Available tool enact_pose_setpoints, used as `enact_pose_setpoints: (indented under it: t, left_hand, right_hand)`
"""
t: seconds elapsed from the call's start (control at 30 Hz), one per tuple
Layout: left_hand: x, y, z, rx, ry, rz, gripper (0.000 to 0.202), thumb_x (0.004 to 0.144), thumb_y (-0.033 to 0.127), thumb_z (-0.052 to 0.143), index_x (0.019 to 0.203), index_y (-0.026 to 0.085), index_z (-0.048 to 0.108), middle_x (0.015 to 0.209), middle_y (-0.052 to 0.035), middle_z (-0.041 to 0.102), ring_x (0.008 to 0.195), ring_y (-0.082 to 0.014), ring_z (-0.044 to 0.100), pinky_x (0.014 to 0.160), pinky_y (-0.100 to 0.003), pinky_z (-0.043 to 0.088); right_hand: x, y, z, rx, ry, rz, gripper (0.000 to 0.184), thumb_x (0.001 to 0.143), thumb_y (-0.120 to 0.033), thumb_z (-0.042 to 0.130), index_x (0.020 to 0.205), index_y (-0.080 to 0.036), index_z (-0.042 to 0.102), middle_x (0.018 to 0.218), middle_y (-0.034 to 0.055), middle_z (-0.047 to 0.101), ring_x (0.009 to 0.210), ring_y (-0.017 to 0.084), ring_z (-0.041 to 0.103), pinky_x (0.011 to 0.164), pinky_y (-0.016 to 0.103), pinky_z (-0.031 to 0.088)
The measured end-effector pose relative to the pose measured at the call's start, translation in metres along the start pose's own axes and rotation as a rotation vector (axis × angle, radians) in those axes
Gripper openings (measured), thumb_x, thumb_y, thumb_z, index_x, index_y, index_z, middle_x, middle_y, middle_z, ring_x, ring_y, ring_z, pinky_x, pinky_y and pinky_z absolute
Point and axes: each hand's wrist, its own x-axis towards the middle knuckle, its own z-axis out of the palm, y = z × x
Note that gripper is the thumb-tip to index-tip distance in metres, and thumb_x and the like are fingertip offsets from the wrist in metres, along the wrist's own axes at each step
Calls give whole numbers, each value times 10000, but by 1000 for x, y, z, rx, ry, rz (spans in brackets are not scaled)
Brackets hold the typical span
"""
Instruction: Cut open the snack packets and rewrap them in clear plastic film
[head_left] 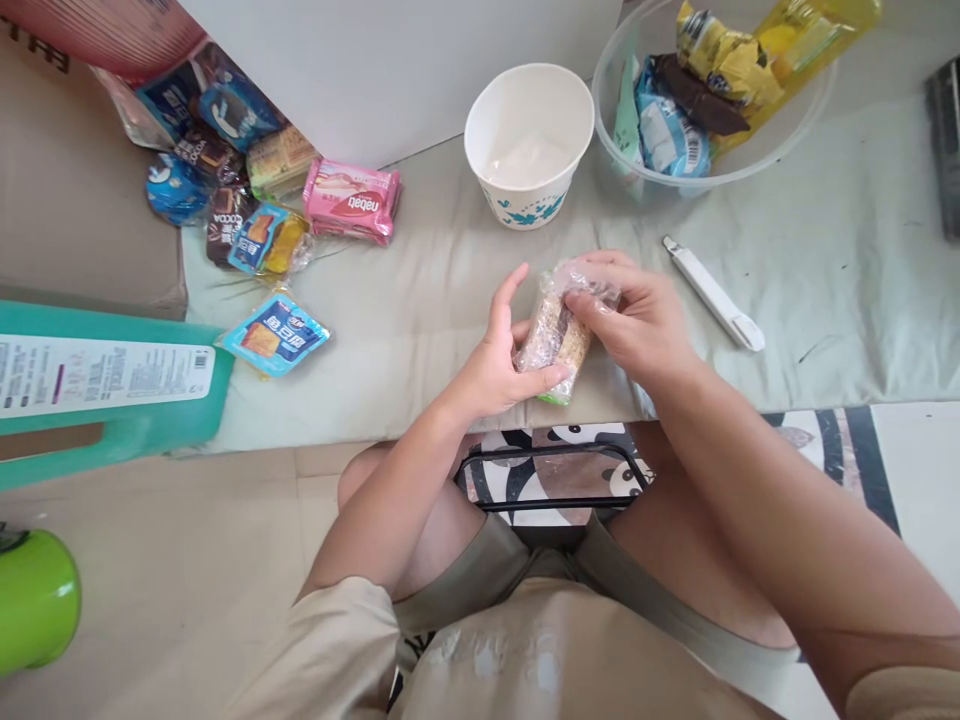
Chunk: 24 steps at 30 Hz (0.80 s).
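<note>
Over the cloth-covered surface, a snack bar in a clear wrapper (559,335) is held tilted between my two hands. It looks tan and grainy, with green at the wrapper's lower end. My left hand (499,365) grips its lower left side, thumb across the front and index finger raised off it. At the upper right, my right hand (637,315) pinches the crinkled film between thumb and fingers. Behind the bar stands a white paper cup (532,200) with teal leaf prints. A white utility knife (712,292) lies right of my right hand.
A clear plastic bowl (814,110) of snack wrappers stands at the back right. Several packets lie at the left, including a pink wafer pack (352,200) and a blue packet (276,333). A teal jug (187,400) lies at the left edge. A white panel (405,70) borders the back.
</note>
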Motion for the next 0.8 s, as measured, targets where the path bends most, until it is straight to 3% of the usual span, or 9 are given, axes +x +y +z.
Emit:
enact_pose_setpoints:
  t: [0.07, 0.2, 0.33, 0.43, 0.57, 0.67, 0.8]
  left_hand:
    - [0, 1, 1, 19, 13, 9, 1251, 797, 657, 795, 1655, 431, -87, 1158, -57, 703, 982, -282, 737, 968, -551, 591]
    - [2, 0, 4, 64, 65, 31, 1194, 817, 650, 782, 1643, 455, -57, 1199, -59, 678, 970, -265, 739, 930, -522, 616]
    - [11, -9, 7, 68, 99, 202, 1060, 884, 655, 708, 1622, 459, -26, 1400, -84, 599, 1189, -277, 705, 1016, -494, 593]
    - [21, -19, 4, 140, 132, 434, 828, 955, 625, 631, 1592, 424, 142, 1525, -82, 516, 1395, -282, 596, 1113, -471, 540]
    - [28, -24, -7, 296, 198, 595, 523, 986, 508, 653, 1436, 348, 439, 1398, -53, 616, 1317, -237, 643, 1104, -393, 541]
    - [30, -23, -12, 326, 268, 611, 501, 955, 499, 706, 1380, 327, 503, 1358, -53, 648, 1282, -233, 662, 1077, -365, 551]
    - [30, -22, -10, 276, 357, 568, 463, 966, 537, 675, 1352, 329, 526, 1331, -42, 657, 1198, -213, 689, 1020, -343, 569]
  right_hand:
    - [-1, 3, -1, -23, 9, -56, 106, 855, -387, 793, 933, -328, 831, 1112, 51, 741, 1091, 252, 700, 952, 469, 596]
    - [-6, 1, 0, -120, 49, -153, 121, 886, -421, 763, 966, -359, 829, 1256, 47, 687, 1288, 277, 623, 1135, 520, 513]
    - [-11, -2, 4, -207, 21, -197, 128, 905, -441, 735, 933, -345, 814, 1438, 52, 591, 1429, 314, 513, 1159, 516, 493]
    - [-10, 5, 4, -285, -21, -257, 227, 948, -492, 661, 949, -319, 808, 1562, 50, 496, 1507, 341, 432, 1205, 539, 446]
    - [-8, 16, 1, -337, -114, -283, 352, 990, -561, 564, 1083, -300, 780, 1621, 57, 437, 1595, 355, 318, 1293, 593, 319]
    - [-9, 17, 1, -254, -165, -246, 397, 959, -591, 608, 1231, -319, 707, 1665, 66, 383, 1594, 334, 329, 1240, 558, 414]
    - [-13, 16, 7, -102, -192, -152, 599, 886, -566, 725, 1415, -356, 537, 1677, 94, 340, 1359, 293, 590, 1028, 462, 585]
